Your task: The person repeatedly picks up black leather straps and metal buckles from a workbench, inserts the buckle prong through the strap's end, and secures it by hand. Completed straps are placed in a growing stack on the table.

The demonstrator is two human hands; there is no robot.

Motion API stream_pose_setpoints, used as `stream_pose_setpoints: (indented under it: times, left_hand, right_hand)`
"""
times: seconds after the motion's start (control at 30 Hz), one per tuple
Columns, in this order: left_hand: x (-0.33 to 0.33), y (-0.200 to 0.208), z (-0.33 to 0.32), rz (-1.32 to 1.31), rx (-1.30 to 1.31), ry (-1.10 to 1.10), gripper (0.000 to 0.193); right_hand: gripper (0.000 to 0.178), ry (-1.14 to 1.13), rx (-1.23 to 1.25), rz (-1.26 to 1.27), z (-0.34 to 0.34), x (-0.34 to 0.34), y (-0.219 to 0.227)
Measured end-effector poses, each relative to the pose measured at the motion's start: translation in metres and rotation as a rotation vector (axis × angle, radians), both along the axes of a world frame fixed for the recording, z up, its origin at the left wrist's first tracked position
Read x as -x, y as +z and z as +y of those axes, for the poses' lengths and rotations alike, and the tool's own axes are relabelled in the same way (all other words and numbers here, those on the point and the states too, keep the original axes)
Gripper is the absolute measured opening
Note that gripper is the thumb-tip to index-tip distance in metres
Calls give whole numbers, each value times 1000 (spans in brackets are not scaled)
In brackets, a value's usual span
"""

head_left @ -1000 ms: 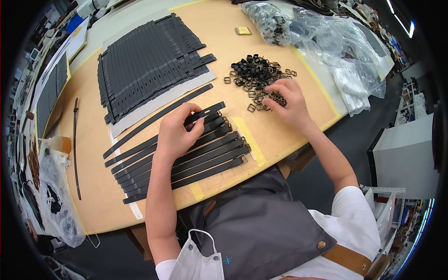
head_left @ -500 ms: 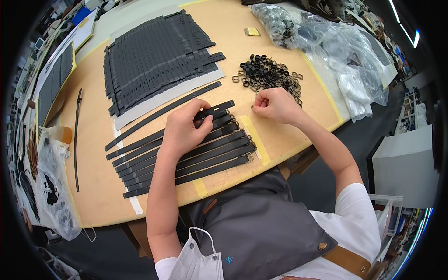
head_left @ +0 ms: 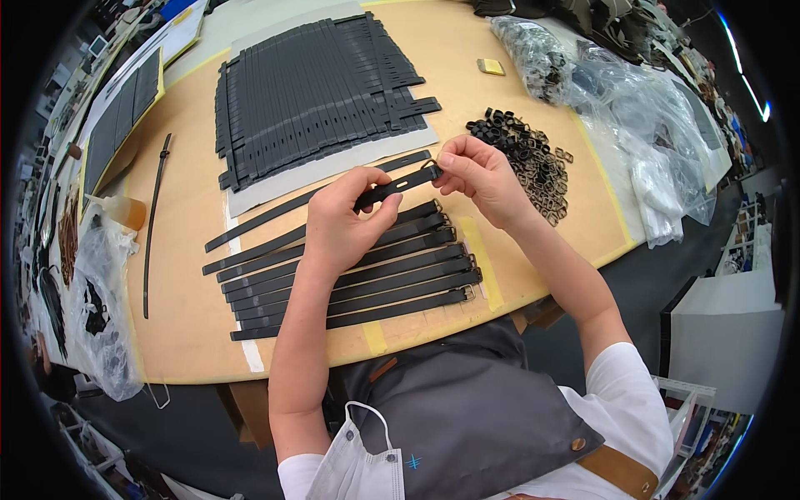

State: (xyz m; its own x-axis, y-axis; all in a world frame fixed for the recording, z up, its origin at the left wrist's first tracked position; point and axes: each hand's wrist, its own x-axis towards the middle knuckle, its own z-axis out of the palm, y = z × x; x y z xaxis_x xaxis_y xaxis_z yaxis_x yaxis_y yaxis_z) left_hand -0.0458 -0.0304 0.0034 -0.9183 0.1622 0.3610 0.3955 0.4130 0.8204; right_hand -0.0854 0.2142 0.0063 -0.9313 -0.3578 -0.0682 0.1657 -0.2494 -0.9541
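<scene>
My left hand [head_left: 350, 218] pinches a black strap [head_left: 410, 182] near its slotted end, lifting that end off the table. At the strap's tip, my right hand [head_left: 483, 179] holds a small dark metal buckle [head_left: 430, 164] between thumb and fingers, touching the strap end. Whether the buckle is threaded on, I cannot tell. Below my left hand lie several black straps [head_left: 392, 285] side by side, with buckles at their right ends. One separate strap [head_left: 317, 200] lies just beyond them. To the right of my right hand is a pile of loose buckles [head_left: 546, 179].
A broad stack of black straps [head_left: 308, 100] covers the far middle of the table. Black loops [head_left: 500, 125] lie beside the buckles. Clear plastic bags [head_left: 642, 125] sit at the right edge; a bottle of amber liquid [head_left: 125, 212] stands at left near a single thin strap [head_left: 156, 225].
My right hand has moved left from beside the buckle pile to the strap's end, bringing a buckle against it. My left hand still holds the strap. The whole view has shifted slightly.
</scene>
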Motion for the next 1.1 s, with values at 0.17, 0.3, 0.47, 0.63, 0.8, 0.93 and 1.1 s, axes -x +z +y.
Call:
stream_pose_setpoints:
  times: [0.17,0.3,0.47,0.63,0.8,0.93,1.1]
  left_hand:
    - [1,0,1,70,69,64,20]
    - [1,-1,5,84,119,72,21]
    - [0,-2,10,49,170,48,21]
    - [-1,-5,14,14,166,0,21]
    - [-1,-5,14,-19,160,-24,20]
    - [-2,-6,14,-50,165,-39,21]
    - [-3,-10,15,-53,195,-43,21]
  right_hand:
    - [17,-8,-53,179,-1,2,-11]
    - [15,19,-135,276,-6,-5,-15]
    - [13,30,-475,611,-10,-8,-7]
    - [12,59,-521,759,-9,-6,-7]
    - [10,118,-483,697,-9,-6,-8]
    - [11,160,-471,516,-8,-10,-2]
    - [11,157,-524,557,-7,-12,-1]
